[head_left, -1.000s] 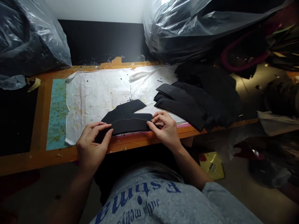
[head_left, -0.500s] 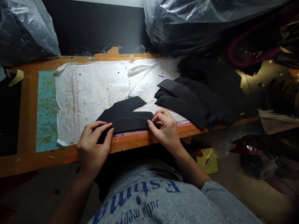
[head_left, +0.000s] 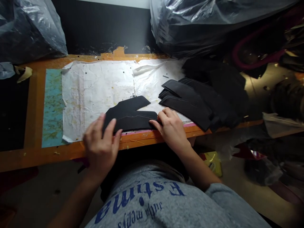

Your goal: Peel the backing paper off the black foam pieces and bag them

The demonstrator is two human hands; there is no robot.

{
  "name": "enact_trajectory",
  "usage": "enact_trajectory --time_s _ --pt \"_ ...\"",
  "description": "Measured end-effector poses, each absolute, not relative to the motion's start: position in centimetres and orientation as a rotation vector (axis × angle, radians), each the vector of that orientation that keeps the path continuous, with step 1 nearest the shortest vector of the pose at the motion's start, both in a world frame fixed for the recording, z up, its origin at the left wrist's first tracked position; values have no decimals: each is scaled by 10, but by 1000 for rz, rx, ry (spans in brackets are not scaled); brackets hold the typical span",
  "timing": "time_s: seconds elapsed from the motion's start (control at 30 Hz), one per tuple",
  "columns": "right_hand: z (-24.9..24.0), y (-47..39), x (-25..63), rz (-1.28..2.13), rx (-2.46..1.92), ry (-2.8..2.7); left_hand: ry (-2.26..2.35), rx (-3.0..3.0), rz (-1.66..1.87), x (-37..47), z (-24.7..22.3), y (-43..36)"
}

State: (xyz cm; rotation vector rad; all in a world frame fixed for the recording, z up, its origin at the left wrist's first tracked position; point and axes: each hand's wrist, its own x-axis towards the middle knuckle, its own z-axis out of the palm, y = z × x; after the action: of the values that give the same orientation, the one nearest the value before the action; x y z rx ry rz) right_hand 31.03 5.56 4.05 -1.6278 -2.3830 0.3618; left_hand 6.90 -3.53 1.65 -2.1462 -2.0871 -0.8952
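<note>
Flat black cut pieces lie at the front edge of the paper-covered table, one overlapping another, with a thin pale line along the front one. At their right end my right hand pinches the front black piece between thumb and curled fingers. My left hand is over their left end, fingers spread and slightly blurred; whether the fingertips touch the material I cannot tell. To the right, a fanned pile of similar black pieces rests on the paper and the table edge.
White stained paper covers the table over a teal sheet, bordered by orange tape. Large plastic bags stand along the back, another bag at left. A yellow object sits below the table at right.
My left hand has loosened from the left end of the black pieces and its fingers have spread. My right hand stays at the right end. The view has shifted slightly.
</note>
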Motion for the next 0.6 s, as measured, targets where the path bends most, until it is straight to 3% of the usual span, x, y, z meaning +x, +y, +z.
enact_trajectory --time_s 0.13,0.23,0.33,0.5,0.6 --pt "51 59 308 206 -1659 -2437 -1894 -2521 -610 101 11 -38" --pt "48 46 294 256 -1379 -2465 -1885 -2553 -477 110 7 -37" --pt "29 28 284 384 -1129 -2601 -1975 -2461 -481 102 4 -43" --pt "1 18 296 399 -1262 -2561 -2249 -2237 -479 63 4 -68" --pt "-2 23 300 365 -1274 -2341 -2300 -2084 -634 -1 5 -62"
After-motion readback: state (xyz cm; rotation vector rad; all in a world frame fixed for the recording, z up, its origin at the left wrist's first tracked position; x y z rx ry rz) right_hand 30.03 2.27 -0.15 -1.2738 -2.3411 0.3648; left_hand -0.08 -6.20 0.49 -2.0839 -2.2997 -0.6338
